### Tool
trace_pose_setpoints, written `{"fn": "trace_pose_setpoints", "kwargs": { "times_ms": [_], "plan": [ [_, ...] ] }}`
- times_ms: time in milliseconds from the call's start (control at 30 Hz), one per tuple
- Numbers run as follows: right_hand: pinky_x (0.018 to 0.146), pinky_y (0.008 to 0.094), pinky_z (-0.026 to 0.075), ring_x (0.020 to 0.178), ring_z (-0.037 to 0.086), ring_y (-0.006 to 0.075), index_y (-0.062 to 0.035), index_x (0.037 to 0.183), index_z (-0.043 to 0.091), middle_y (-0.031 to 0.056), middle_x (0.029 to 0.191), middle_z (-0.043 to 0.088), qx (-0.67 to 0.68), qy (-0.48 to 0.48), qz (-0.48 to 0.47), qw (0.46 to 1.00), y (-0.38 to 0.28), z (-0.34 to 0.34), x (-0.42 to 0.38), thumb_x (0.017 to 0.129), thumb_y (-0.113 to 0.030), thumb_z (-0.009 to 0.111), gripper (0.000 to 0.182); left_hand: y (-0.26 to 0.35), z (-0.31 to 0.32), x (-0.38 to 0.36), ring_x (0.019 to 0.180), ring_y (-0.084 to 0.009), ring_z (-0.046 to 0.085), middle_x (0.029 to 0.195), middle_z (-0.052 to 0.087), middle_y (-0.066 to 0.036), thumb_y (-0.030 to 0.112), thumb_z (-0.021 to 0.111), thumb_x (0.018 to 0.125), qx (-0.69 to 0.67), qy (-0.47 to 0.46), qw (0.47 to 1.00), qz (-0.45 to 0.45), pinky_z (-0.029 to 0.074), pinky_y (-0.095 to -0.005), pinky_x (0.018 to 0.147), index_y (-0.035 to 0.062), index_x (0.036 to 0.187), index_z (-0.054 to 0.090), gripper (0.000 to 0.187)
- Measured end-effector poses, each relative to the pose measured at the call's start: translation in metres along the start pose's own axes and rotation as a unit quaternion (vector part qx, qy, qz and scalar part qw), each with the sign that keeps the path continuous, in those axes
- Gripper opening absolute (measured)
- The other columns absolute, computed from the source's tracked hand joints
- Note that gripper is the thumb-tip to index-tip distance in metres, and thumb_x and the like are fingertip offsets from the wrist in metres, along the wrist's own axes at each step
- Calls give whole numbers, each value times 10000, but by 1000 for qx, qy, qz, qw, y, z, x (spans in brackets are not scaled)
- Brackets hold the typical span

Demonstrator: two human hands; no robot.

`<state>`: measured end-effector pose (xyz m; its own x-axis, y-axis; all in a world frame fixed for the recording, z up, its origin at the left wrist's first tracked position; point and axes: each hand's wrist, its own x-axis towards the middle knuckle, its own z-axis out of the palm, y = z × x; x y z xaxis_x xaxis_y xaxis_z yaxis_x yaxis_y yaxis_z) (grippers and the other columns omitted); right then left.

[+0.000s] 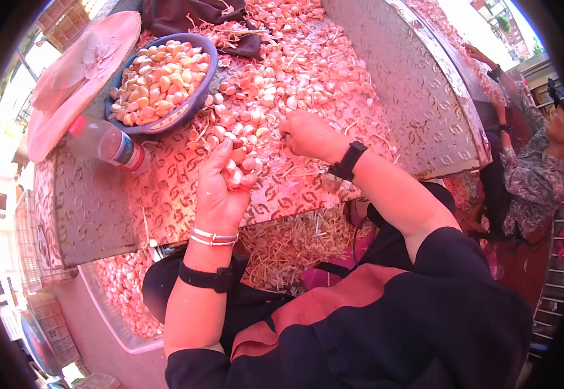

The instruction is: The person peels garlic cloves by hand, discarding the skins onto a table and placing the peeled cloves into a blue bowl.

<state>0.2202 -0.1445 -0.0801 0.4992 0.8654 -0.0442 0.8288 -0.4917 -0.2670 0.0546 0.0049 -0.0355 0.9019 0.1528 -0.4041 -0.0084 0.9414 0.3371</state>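
Observation:
Several garlic cloves (238, 165) lie in my left hand (223, 188), which is palm up with its fingers curled round them above the metal tabletop (184, 201). To the right, my right hand (311, 136) is closed with the fingertips pressed together near loose cloves; what they hold, if anything, is too small to tell. Loose cloves and skins (295, 71) spread over the table beyond both hands. A blue bowl (212, 65) full of cloves stands to the upper left of my left hand.
Beside the bowl, a plastic bottle (123, 150) lies near a pink hat (78, 78). Dark cloth (178, 14) rests at the far edge. A tub of cloves (126, 295) stands below left, dry stalks (295, 246) lie below the table, and another person (538, 175) is at the right.

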Motion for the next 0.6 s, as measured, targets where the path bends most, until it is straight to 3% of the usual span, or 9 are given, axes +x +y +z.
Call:
{"fn": "trace_pose_setpoints", "kwargs": {
  "times_ms": [67, 133, 233, 333, 467, 567, 600],
  "plan": [
    [743, 395, 457, 869, 555, 321, -50, 847, 614, 135, 865, 556, 17, 4, 4, 1000, 4, 3, -4, 661, -86, 658, 193, -3, -6, 1, 616, -133, 483, 798, 548, -51, 167, 545, 893, 22, -6, 1000, -4, 374, -191, 459, 44, 1014, 552, 173],
    [719, 407, 488, 789, 593, 344, -39, 776, 622, 160, 805, 591, 71, 84, 22, 994, 6, 5, -11, 638, -110, 670, 162, -5, -10, 2, 612, -133, 484, 789, 546, -47, 162, 551, 892, 47, -11, 999, -9, 375, -192, 456, 44, 996, 555, 157],
    [695, 390, 485, 771, 601, 329, -35, 742, 614, 153, 782, 601, 132, 16, 78, 988, 5, -6, -15, 624, -125, 688, 165, -9, -9, 3, 610, -136, 488, 772, 546, -44, 138, 565, 883, 51, -42, 997, -36, 373, -191, 444, 51, 971, 561, 124],
    [683, 378, 484, 753, 611, 309, -28, 734, 612, 135, 764, 618, 138, 9, 118, 983, 2, -12, -25, 641, -127, 681, 152, -14, -9, 3, 585, -135, 506, 736, 547, -30, 127, 585, 869, 65, 2, 998, -15, 369, -191, 424, 59, 968, 568, 121],
    [646, 359, 488, 712, 618, 284, -20, 738, 608, 114, 739, 628, 171, 88, 104, 976, -2, -8, -34, 665, -108, 668, 129, -22, -10, 3, 576, -126, 528, 673, 528, -5, 110, 590, 858, 175, 55, 983, 13, 366, -186, 421, 51, 986, 573, 142],
    [612, 343, 487, 687, 615, 279, -20, 747, 605, 119, 727, 623, 291, 133, 54, 946, -23, -23, -38, 695, -87, 653, 98, -29, -7, 2, 579, -113, 526, 674, 528, 3, 111, 580, 864, 246, 51, 968, 14, 358, -179, 424, 45, 970, 575, 125],
    [606, 312, 485, 669, 606, 209, -18, 782, 610, 94, 712, 613, 290, 137, 23, 947, -33, -30, -40, 718, -69, 657, 94, -31, -6, 3, 567, -103, 526, 682, 538, 6, 118, 586, 864, 271, 37, 962, 5, 357, -180, 422, 51, 952, 575, 112]
  ]
}}
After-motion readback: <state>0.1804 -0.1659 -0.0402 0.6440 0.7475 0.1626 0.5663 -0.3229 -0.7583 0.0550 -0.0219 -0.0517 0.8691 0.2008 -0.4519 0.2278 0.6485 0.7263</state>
